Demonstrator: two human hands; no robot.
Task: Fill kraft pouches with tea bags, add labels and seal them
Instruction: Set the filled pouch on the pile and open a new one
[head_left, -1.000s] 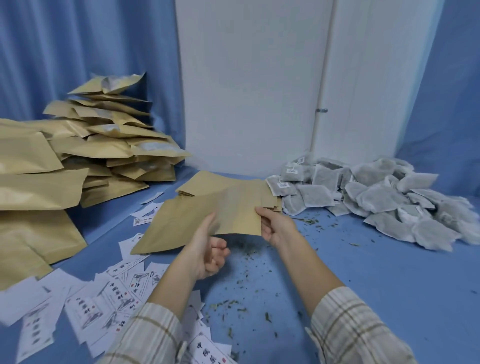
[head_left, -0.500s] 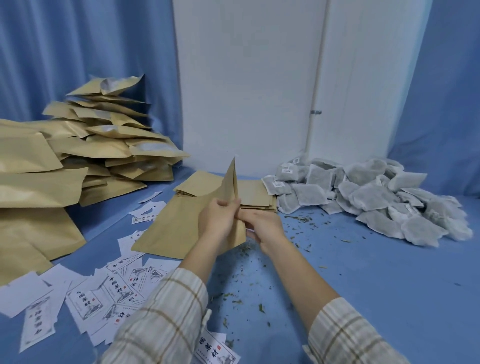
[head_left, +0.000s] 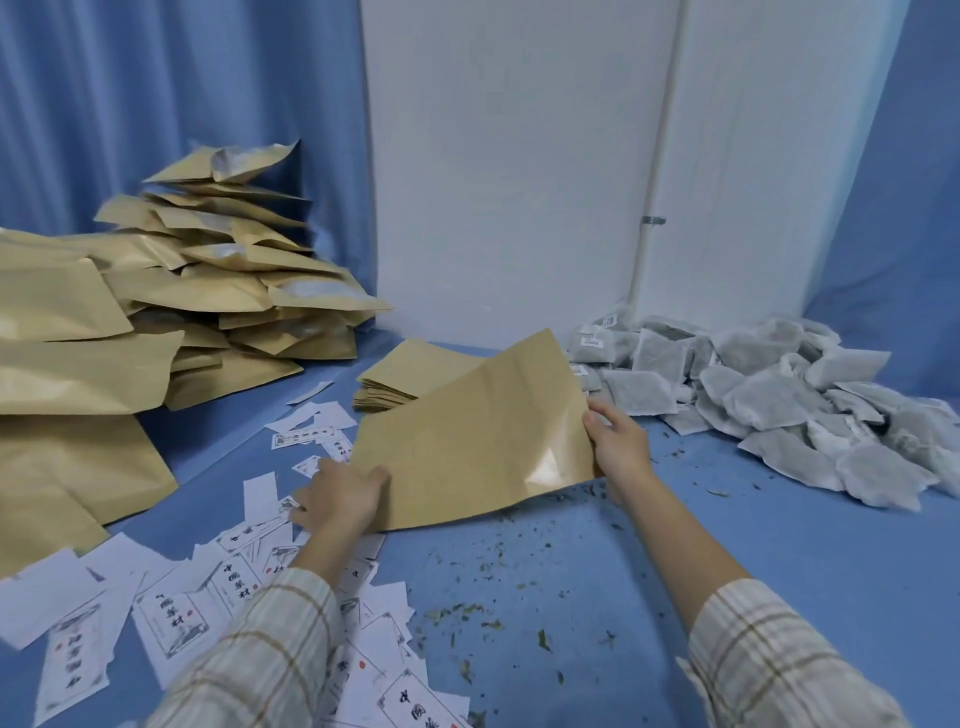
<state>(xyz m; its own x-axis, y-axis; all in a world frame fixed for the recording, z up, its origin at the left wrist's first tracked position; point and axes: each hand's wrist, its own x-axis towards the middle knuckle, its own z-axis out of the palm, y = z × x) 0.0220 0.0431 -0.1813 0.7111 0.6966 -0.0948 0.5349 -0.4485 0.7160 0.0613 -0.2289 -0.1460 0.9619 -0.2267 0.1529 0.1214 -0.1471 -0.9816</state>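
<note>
both forearms in plaid sleeves (head_left: 769, 670) stretched forward over the blue bench (head_left: 675, 571). right hand (head_left: 618, 447) raised just above the bench, wrist bent up, fingers and thumb pinched on the right edge of an empty kraft pouch (head_left: 467, 441). pouch held flat-faced and tilted, far corner lifted, near lower edge resting on or just above the bench, glossy patch near the right hand. left hand (head_left: 340, 493) lower, palm down, knuckles up, fingers curled under the pouch's lower left corner; hard to tell whether gripping that corner or reaching at the paper labels (head_left: 228, 577) beneath it. hands well apart, one at each end of the pouch.

behind the held pouch, a neat stack of flat kraft pouches (head_left: 405, 376) on the bench. further left, a tall loose heap of filled kraft pouches (head_left: 208, 275) against the blue curtain (head_left: 156, 93), larger ones sprawled toward the near left edge. printed white labels scattered across the near left of the bench, some under the left forearm. right of the stack, a pile of grey-white tea bags (head_left: 779, 405) spread along the far right. loose tea crumbs (head_left: 483, 613) strewn over the bench between the forearms. white wall panel (head_left: 519, 156) behind, with a thin pipe running down it.
</note>
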